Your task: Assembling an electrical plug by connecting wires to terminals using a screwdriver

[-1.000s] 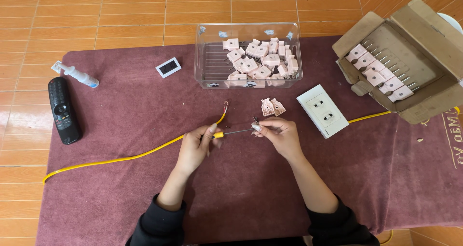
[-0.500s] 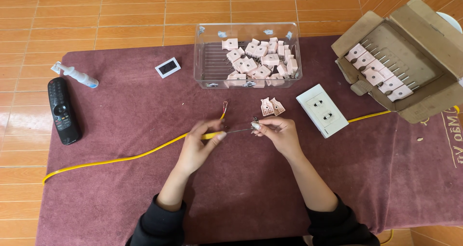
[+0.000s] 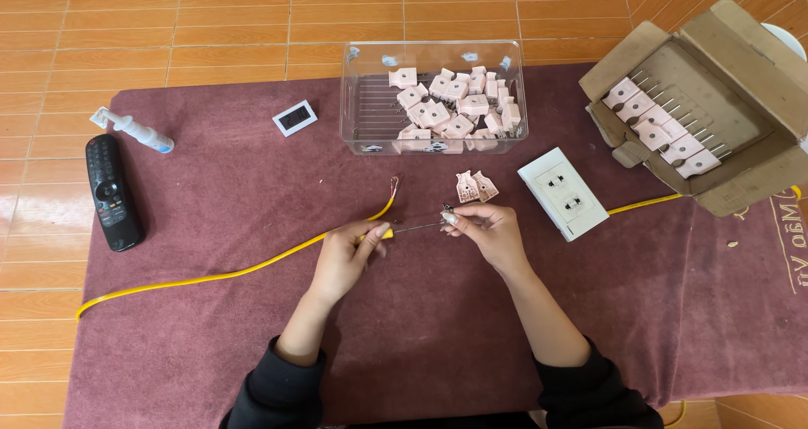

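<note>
Left grip point(image 3: 343, 256) clenched on a yellow-handled screwdriver point(image 3: 402, 226), shaft pointing toward the right grip point(image 3: 486, 230). Right grip pinching a small plug part point(image 3: 449, 215) at the shaft tip, exact form too small to tell. Yellow wire point(image 3: 252, 269) passing beneath the left grip, bare end just beyond it. Two pink plug pieces point(image 3: 475, 186) just beyond the right grip; white socket point(image 3: 562, 193) beside it on the maroon bench point(image 3: 210, 345).

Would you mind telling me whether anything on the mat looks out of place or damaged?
Nothing looks damaged or spilled. The one loose item is the yellow cable: its stripped end curls up bare off the mat, beside two pink plug halves lying open outside the clear box. The cardboard box sits half off the mat edge.
</note>
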